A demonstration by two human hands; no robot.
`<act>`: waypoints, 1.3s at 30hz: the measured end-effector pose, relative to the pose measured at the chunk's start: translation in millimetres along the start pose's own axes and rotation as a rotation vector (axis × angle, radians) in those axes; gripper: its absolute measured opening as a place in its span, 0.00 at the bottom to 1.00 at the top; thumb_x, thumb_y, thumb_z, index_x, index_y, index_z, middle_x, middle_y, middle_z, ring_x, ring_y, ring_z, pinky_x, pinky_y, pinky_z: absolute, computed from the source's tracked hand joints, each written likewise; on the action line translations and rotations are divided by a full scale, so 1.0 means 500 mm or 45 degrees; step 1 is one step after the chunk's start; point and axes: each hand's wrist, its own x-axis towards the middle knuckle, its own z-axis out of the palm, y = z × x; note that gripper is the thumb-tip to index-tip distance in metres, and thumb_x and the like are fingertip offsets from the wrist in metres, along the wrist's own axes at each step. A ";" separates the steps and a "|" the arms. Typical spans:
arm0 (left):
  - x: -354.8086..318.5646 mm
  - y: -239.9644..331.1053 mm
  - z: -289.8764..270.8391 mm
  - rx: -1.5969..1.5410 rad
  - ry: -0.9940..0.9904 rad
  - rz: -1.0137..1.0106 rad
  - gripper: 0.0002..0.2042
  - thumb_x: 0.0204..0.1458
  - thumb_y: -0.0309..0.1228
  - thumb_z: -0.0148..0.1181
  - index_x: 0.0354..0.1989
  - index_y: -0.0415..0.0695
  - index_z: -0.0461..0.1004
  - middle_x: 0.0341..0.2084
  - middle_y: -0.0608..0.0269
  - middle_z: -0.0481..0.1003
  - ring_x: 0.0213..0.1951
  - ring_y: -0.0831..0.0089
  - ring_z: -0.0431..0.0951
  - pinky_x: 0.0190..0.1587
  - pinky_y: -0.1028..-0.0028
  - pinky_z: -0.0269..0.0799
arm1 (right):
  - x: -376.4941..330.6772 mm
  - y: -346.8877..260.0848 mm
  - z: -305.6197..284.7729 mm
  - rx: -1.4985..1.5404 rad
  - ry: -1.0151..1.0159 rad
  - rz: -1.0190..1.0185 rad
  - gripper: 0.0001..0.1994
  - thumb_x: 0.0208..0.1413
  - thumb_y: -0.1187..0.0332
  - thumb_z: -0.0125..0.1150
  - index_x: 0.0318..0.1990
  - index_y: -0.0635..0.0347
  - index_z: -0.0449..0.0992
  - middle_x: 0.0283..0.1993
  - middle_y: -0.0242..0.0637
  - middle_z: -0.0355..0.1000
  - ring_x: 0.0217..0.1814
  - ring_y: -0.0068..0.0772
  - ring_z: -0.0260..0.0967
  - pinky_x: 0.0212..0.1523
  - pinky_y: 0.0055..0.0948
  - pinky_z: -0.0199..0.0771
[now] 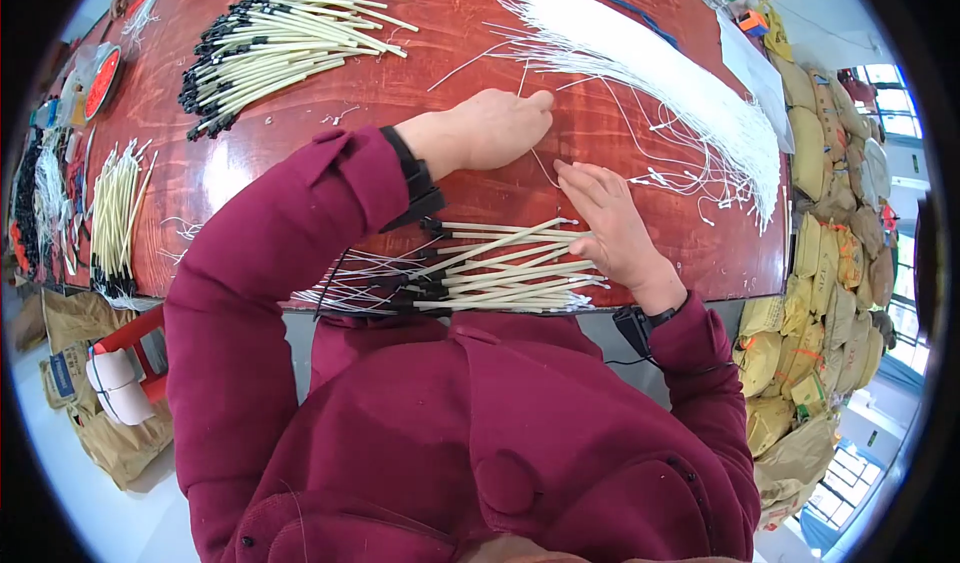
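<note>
My left hand (490,131) is closed, with its fingertips pinched over a thin white cord (541,165) that shows on both sides of it. To its right, my right hand (610,218) has its fingers stretched out and its thumb apart. Its fingertips are beside the cord's lower end; whether they touch it I cannot tell. Just below the hands, along the near table edge, lies a row of pale yellow tubes (500,281) with black fittings and thin white cords coming out. A large fanned bundle of white cords (640,58) lies beyond my right hand.
Far left on the reddish wooden table (440,53) is a pile of yellow tubes with black ends (300,43); a smaller bundle (118,213) lies at the left edge. A red dish (102,83) sits farther left. Stacked sacks (800,313) stand beyond the right edge.
</note>
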 end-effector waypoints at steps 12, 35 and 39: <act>-0.075 -0.013 -0.002 -0.220 0.218 0.039 0.05 0.59 0.27 0.54 0.40 0.40 0.69 0.46 0.51 0.72 0.40 0.51 0.81 0.41 0.56 0.76 | -0.024 0.018 -0.008 0.056 0.099 0.140 0.43 0.67 0.31 0.30 0.68 0.61 0.69 0.73 0.44 0.61 0.71 0.50 0.57 0.71 0.46 0.53; -0.290 -0.068 -0.044 -1.481 0.459 -0.959 0.11 0.64 0.33 0.60 0.28 0.47 0.73 0.17 0.75 0.67 0.15 0.86 0.63 0.15 0.82 0.50 | -0.012 0.066 0.013 0.019 0.206 0.106 0.28 0.61 0.44 0.59 0.63 0.50 0.76 0.71 0.40 0.63 0.68 0.47 0.58 0.69 0.50 0.56; -0.318 -0.102 -0.026 -1.658 0.554 -1.075 0.10 0.64 0.34 0.61 0.30 0.48 0.73 0.17 0.75 0.67 0.14 0.86 0.63 0.15 0.83 0.51 | -0.012 0.071 0.024 0.033 0.235 0.106 0.27 0.61 0.44 0.59 0.63 0.46 0.77 0.72 0.38 0.63 0.68 0.47 0.58 0.69 0.51 0.55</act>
